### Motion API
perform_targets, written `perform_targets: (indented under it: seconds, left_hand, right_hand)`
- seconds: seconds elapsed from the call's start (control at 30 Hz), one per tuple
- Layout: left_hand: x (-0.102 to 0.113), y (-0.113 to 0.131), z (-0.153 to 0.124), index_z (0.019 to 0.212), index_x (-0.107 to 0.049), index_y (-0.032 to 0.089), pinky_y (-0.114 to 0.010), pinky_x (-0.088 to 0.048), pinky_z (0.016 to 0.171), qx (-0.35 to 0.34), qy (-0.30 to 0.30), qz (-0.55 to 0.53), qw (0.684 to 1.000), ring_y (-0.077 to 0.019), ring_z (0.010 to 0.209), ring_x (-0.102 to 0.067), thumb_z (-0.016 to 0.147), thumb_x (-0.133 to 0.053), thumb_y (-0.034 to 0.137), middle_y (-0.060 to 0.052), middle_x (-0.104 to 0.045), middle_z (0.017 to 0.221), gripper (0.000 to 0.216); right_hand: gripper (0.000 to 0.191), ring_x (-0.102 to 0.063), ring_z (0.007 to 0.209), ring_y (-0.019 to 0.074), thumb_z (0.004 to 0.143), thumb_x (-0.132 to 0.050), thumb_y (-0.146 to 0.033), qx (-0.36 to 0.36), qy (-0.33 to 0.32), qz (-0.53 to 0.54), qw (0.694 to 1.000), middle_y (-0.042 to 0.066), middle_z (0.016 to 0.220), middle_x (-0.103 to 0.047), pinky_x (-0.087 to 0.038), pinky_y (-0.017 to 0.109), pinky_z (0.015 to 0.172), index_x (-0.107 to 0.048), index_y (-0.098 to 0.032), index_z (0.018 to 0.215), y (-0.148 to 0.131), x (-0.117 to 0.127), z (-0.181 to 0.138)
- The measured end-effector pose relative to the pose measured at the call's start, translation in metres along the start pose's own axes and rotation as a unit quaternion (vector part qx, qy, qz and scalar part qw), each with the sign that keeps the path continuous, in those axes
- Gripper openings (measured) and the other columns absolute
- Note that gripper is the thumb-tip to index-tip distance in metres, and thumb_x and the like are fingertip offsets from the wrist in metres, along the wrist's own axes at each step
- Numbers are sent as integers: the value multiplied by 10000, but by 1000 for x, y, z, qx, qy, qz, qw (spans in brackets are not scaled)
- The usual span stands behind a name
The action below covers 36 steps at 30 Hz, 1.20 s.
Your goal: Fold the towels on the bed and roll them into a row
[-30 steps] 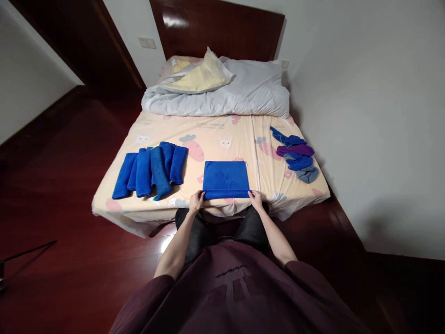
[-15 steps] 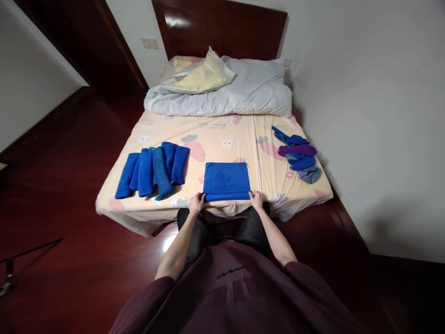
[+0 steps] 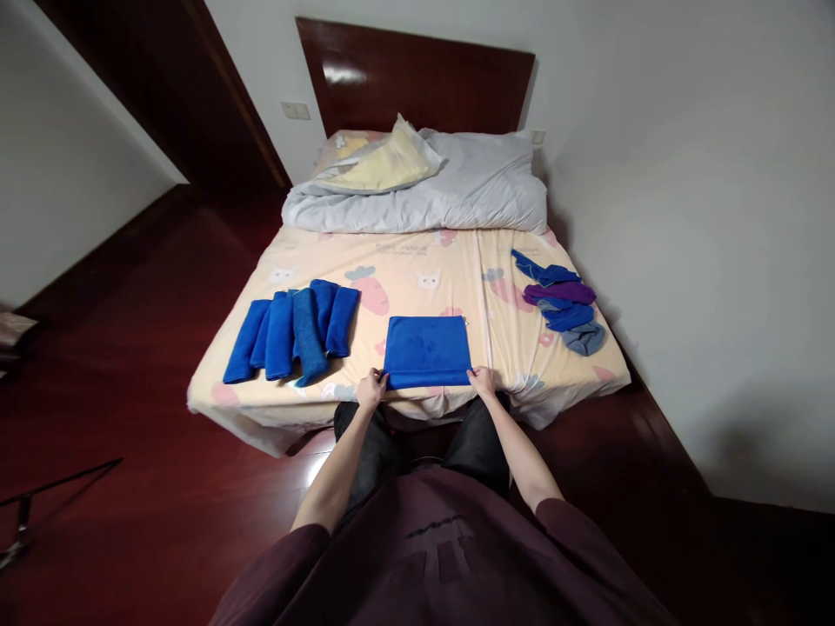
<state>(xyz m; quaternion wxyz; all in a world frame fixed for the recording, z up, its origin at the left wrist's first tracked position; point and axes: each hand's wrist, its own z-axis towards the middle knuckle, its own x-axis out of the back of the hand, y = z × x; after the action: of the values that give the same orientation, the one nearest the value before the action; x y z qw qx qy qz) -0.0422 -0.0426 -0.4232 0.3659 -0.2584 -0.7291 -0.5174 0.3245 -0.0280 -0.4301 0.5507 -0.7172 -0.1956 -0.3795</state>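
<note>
A blue towel (image 3: pixel 427 343) lies flat at the front edge of the bed, its near edge turned over into a narrow strip. My left hand (image 3: pixel 371 389) pinches the left end of that strip. At the right end, my right hand (image 3: pixel 481 381) grips the other corner between thumb and fingers. Several rolled blue towels (image 3: pixel 280 330) are piled to the left of the flat one. Over on the right sits a loose heap of crumpled blue, purple and grey cloths (image 3: pixel 559 293).
The bed (image 3: pixel 313 252) has a carrot-patterned sheet. A white quilt (image 3: pixel 489 178) and a pale yellow pillow (image 3: pixel 391 161) lie near the dark wooden headboard (image 3: pixel 417 74). A thin black stand (image 3: pixel 58 482) is on the floor at left. A wall (image 3: pixel 684 217) runs along the right.
The view has tilted up slightly, so everything sits lower in the picture. Both hands keep their hold on the towel's folded near edge, with little visible movement.
</note>
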Motion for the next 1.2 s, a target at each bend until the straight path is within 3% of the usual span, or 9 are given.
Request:
perform_targets:
  seconds: [0.1,0.2,0.33,0.43,0.57,0.63,0.73,1.0,1.2]
  left_hand:
    - [1,-2,-2,1068,-593,219,-355,-504,808,-43,20,38,998,-283,963,-698,978,-589,424,-125,-727,1020,224]
    - [4,-6,-1,1033,-624,208,-392,-512,890,-138,56,86,985,-304,1086,-642,951,-603,293,-151,-680,1105,120]
    - [1,-13,1,1033,-680,223,-436,-506,990,-324,4,82,942,-296,1148,-606,921,-542,134,-128,-681,1163,199]
    - [-7,-18,0,1121,-695,224,-449,-512,1046,-383,-28,51,922,-271,1198,-605,936,-477,119,-109,-681,1264,304]
    - [-15,-23,-7,1211,-690,202,-479,-462,1162,-392,-7,27,920,-280,1318,-568,992,-461,233,-131,-647,1366,318]
    - [-17,-24,-9,1267,-671,197,-488,-441,1189,-392,-5,29,919,-299,1366,-539,978,-522,288,-138,-619,1418,338]
    - [-19,-21,-9,1340,-633,177,-494,-449,1172,-380,-9,60,923,-326,1360,-543,904,-594,231,-163,-584,1468,441]
    - [-23,5,0,1357,-625,135,-467,-469,1026,-325,-40,159,931,-347,1162,-635,859,-542,91,-226,-649,1311,507]
    - [-8,15,4,1284,-661,114,-452,-449,976,-340,-62,205,916,-340,1042,-661,893,-472,82,-226,-696,1156,436]
  right_hand:
    - [89,-726,823,225,875,-716,-309,-10,-10,-48,999,64,833,-768,-502,280,729,-744,-228,849,-4,5,-3]
    - [244,-718,879,245,925,-674,-305,23,7,-89,996,92,980,-759,-534,316,760,-696,-210,1148,-7,9,-13]
    - [286,-676,1067,271,976,-532,-183,206,27,-117,971,148,1197,-696,-548,378,911,-683,-200,1218,-8,14,-25]
    - [365,-646,1179,256,989,-447,-123,333,-6,-109,937,127,1246,-701,-494,407,1073,-725,-212,1208,-7,17,-31]
    - [395,-604,1310,258,1033,-461,-213,392,-51,-116,911,110,1420,-658,-449,446,1144,-677,-208,1364,-1,19,-37]
    - [419,-565,1373,272,1024,-518,-269,391,-61,-130,909,115,1485,-617,-433,462,1162,-644,-202,1418,3,18,-39]
    - [479,-541,1410,281,982,-600,-287,374,-67,-149,913,121,1528,-577,-423,463,1169,-618,-195,1451,3,15,-40]
    - [504,-641,1269,291,909,-665,-206,294,-75,-205,930,143,1391,-685,-441,436,1109,-649,-174,1412,-19,8,-30]
    - [490,-650,1208,290,921,-519,-40,287,-89,-249,921,166,1265,-739,-426,420,1071,-701,-184,1352,-34,10,-25]
